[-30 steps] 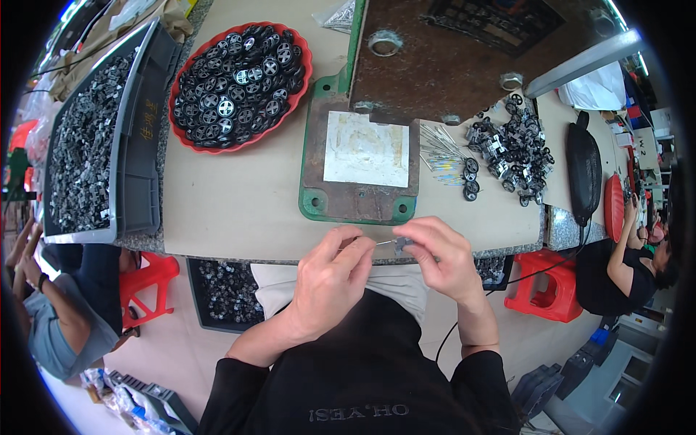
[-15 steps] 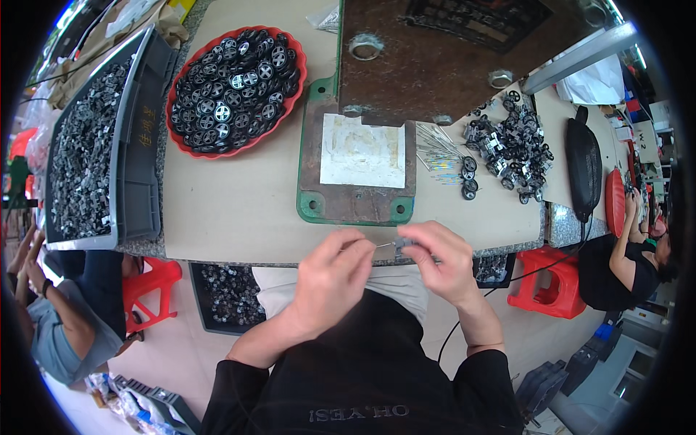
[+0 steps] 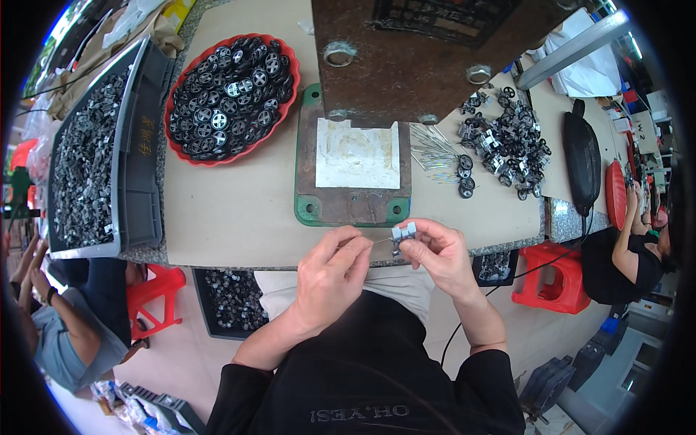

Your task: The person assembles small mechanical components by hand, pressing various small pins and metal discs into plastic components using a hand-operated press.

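Note:
Over the table's near edge, my left hand [image 3: 330, 275] pinches a thin metal rod [image 3: 381, 241] between thumb and fingers. Its free end points right and meets the side of a small grey plastic part [image 3: 403, 233]; whether it has entered a hole is too small to tell. That blocky part is held by my right hand [image 3: 444, 259], thumb in front and fingers behind. Beyond my hands stands a press with a green-edged base [image 3: 308, 210] and a worn white pad [image 3: 358, 156]. Several similar rods [image 3: 433, 148] lie to the right of the base.
Small black wheels fill a red scalloped plate [image 3: 296, 80] at the left, beside a grey bin [image 3: 143, 181] of dark parts. Wheeled assemblies [image 3: 507, 145] are heaped at the right, near a black pouch [image 3: 582, 159]. The press's heavy brown block [image 3: 406, 72] overhangs the far middle. People sit at both sides.
My right hand has turned the grey part, so more of it shows. The gap between the rod's tip and the part has closed. The whole view has shifted slightly.

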A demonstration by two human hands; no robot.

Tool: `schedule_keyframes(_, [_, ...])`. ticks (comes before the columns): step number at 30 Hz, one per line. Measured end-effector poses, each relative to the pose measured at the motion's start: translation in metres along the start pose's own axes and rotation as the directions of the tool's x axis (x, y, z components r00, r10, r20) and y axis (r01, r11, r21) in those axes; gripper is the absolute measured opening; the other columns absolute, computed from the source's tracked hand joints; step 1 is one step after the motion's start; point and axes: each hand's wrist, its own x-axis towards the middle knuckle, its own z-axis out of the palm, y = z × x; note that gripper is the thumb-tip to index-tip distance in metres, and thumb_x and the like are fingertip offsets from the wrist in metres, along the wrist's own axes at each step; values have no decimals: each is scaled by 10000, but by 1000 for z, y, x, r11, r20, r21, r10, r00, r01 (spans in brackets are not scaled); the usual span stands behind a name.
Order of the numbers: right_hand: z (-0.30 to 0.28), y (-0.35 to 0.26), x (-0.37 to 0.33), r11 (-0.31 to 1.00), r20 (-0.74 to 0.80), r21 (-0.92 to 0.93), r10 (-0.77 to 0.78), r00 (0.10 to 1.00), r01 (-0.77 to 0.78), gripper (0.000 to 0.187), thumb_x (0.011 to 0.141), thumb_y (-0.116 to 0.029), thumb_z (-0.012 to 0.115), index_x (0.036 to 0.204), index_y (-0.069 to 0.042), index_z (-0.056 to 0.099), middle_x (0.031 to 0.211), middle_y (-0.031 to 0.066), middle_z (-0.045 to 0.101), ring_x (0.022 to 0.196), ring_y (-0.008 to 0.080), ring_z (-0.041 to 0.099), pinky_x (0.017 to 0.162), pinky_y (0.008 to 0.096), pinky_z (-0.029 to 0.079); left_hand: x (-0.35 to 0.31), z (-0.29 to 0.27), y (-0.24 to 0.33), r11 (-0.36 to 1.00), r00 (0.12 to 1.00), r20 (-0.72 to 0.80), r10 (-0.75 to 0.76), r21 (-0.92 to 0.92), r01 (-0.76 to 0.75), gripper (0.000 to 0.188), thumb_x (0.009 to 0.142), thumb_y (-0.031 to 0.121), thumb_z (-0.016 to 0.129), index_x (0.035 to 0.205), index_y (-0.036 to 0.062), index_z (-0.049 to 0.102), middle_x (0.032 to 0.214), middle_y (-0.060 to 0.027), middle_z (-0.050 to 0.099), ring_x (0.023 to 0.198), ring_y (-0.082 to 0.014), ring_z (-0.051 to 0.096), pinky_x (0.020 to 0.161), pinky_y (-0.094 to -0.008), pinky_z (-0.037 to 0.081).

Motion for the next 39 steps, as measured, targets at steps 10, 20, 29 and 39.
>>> schedule_keyframes(10, [-16,10,20,163,434,-512,-798,418,843,300,672,48,655,961,-25,691,905,97,644,783,261,620,637,335,518,7,-15,-9,750,854,429,-295,-450,485,88,804,-38,643,883,-38,680,918,-89,630,752,-118,639,686,-226,563])
schedule_keyframes(20, [5,21,2,856,-5,-80,-512,859,510,592,717,-229,767,1223,8,572,1213,191,576,1086,309,576,896,375,474,0,-2,-6,993,999,46,20,-117,-15,104,781,-41,661,883,-32,675,931,-83,629,734,-153,656,633,-264,581])
schedule_keyframes(29, [-1,9,-4,837,87,-401,-369,925,371,410,803,-234,703,1073,65,624,1047,167,652,972,304,624,844,364,489,-4,1,-5,991,991,35,127,29,-128,123,753,-44,679,869,-3,685,911,-86,625,768,-169,647,648,-264,557])
schedule_keyframes(39, [-1,19,5,703,170,-420,-561,810,574,425,698,-148,764,1054,46,637,1009,157,662,931,312,630,809,365,504,0,-1,-7,993,992,51,112,-49,-110,176,708,-46,687,874,5,658,916,-104,621,731,-259,642,603,-319,529])
